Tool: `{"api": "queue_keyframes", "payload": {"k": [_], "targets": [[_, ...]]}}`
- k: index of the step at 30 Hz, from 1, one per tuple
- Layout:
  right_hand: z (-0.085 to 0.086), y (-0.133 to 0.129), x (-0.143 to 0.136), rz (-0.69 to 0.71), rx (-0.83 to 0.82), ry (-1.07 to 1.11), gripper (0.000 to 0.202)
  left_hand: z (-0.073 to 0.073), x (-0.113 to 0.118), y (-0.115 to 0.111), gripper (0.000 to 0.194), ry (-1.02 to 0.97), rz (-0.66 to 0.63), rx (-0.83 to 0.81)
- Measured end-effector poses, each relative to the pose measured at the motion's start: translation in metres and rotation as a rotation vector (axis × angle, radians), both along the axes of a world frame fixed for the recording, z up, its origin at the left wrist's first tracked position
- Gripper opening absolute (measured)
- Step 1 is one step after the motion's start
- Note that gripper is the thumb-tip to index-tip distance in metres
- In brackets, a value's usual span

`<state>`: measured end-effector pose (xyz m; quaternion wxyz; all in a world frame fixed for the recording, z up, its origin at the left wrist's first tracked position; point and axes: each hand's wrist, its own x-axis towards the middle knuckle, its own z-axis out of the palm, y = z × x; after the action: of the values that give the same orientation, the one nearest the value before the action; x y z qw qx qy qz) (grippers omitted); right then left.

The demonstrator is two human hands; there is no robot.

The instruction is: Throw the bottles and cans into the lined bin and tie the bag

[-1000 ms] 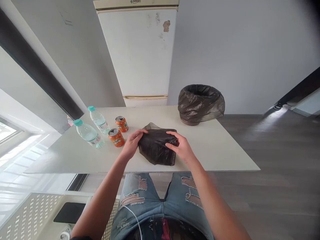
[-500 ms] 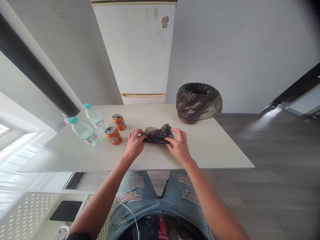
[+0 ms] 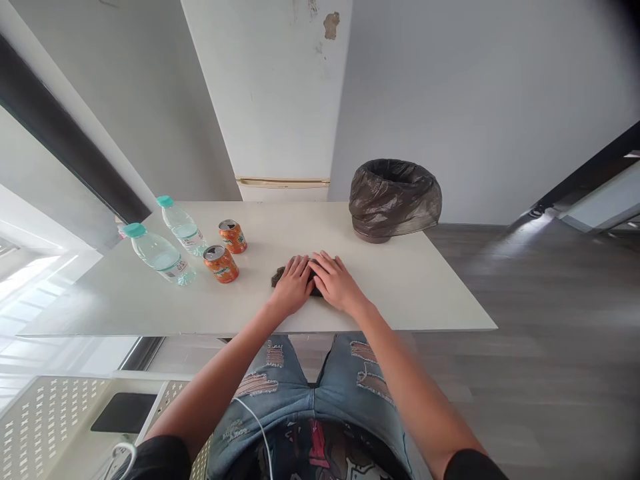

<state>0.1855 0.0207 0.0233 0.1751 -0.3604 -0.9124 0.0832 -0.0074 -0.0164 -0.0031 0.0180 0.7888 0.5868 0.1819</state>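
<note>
A dark plastic bag [image 3: 278,274], folded into a small strip, lies on the white table [image 3: 280,220] near its front edge. Both palms rest on top of it and hide most of it. My left hand [image 3: 295,285] presses down flat with its fingers stretched forward. Beside it, my right hand [image 3: 334,280] also lies flat, fingers extended, close against the left. Only the bag's left end and a dark bit between the hands show.
Two clear bottles with teal caps, the nearer bottle [image 3: 159,256] and the farther bottle [image 3: 181,225], stand at the left. Two orange cans, the front can [image 3: 221,265] and the back can [image 3: 233,237], are beside them. A bin lined with a dark bag [image 3: 393,200] sits back right.
My fingers have let go of the bag's pinched ends. Both hands have come together over it and flattened it. The view has shifted slightly.
</note>
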Motion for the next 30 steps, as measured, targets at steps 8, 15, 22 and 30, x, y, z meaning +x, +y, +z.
{"api": "queue_keyframes", "payload": {"k": [8,15,22,30], "targets": [[-0.026,0.021,-0.006,-0.03,-0.079,-0.107,0.061,-0.024,-0.001,0.006,0.063,0.075,0.051,-0.067],[-0.025,0.031,-0.003,-0.085,-0.133,-0.145,0.061,-0.021,-0.001,0.008,0.064,0.117,0.065,-0.055],[-0.034,0.027,-0.006,-0.114,-0.089,-0.135,0.061,-0.021,0.0,0.008,0.062,0.114,0.07,-0.043],[-0.036,0.029,-0.006,-0.118,-0.082,-0.146,0.061,-0.024,0.0,0.008,0.061,0.119,0.083,-0.034]]}}
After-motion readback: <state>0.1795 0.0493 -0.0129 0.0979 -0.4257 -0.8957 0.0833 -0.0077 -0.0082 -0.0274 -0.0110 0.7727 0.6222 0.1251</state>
